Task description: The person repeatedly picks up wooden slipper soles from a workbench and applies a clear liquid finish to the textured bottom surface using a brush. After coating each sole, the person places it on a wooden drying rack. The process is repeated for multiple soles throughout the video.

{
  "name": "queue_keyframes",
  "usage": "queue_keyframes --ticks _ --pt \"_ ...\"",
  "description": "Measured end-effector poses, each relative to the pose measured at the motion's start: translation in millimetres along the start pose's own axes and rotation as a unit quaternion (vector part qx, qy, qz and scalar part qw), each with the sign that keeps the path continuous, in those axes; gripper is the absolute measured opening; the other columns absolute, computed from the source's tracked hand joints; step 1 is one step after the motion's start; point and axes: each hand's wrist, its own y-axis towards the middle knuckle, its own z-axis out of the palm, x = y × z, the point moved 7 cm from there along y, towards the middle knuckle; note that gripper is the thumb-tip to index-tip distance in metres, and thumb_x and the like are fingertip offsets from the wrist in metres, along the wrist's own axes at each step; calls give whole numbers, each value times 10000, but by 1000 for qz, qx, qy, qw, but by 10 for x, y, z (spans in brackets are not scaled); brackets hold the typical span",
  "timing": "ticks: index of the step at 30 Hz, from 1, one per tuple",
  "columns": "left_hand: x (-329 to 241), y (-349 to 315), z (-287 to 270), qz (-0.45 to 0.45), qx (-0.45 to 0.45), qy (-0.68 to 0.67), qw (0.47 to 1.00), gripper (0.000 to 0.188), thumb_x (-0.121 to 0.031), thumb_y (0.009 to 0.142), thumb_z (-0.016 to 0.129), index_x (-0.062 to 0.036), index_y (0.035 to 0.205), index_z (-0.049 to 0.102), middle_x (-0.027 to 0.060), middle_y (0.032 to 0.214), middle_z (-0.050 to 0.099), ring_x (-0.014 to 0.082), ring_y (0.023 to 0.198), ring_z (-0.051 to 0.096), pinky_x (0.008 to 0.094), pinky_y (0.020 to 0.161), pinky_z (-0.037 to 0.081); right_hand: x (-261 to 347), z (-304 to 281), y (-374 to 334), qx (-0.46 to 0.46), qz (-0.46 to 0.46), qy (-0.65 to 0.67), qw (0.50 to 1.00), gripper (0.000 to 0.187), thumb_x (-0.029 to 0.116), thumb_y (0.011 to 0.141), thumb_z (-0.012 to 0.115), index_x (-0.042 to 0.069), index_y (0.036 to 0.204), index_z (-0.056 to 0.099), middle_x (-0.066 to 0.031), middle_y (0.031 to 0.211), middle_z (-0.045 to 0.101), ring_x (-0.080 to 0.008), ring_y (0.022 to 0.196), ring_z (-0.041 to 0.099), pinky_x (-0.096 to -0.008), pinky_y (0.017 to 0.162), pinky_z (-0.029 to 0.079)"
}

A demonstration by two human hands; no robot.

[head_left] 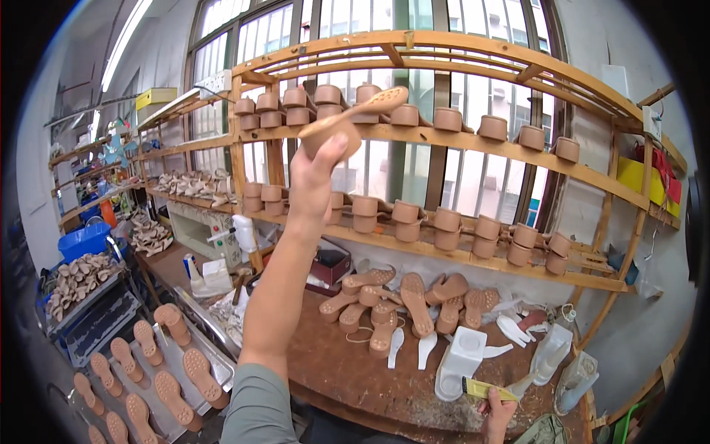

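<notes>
My left hand (pixel 314 174) is raised in front of the rack, closed around the heel of a tan wedge shoe sole (pixel 377 103). The sole's forefoot points up to the right, with small marks on its underside. Low at the right, my right hand (pixel 499 416) grips a flat yellow tool (pixel 489 391) with a dark end, perhaps a brush. Beside the tool a white plastic container (pixel 464 355) lies on the bench. Several more tan soles (pixel 418 303) are heaped behind it, with pale straps (pixel 427 349) in front of them.
A wooden rack (pixel 555 166) before the window carries rows of tan soles (pixel 447 120). At lower left a metal tray (pixel 159 374) bears several soles. Other white containers (pixel 552 354) stand on the brown bench (pixel 333 374) at right. A blue bin (pixel 83 240) is farther left.
</notes>
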Motion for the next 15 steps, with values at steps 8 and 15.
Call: queue_keyframes --ticks 8,15 --pt "1218 1628 518 -81 26 133 988 426 -357 742 737 4 945 637 29 847 612 90 706 537 269 591 441 226 417 343 28 3 -73 997 151 179 874 657 46 802 642 23 623 541 -72 493 430 -241 439 306" --pt "2041 2015 480 -80 4 269 960 644 -428 681 723 117 1005 614 168 942 650 221 857 614 323 734 490 380 446 633 25 -11 -58 998 184 214 867 672 65 770 627 -17 600 534 -108 498 450 -273 461 345"
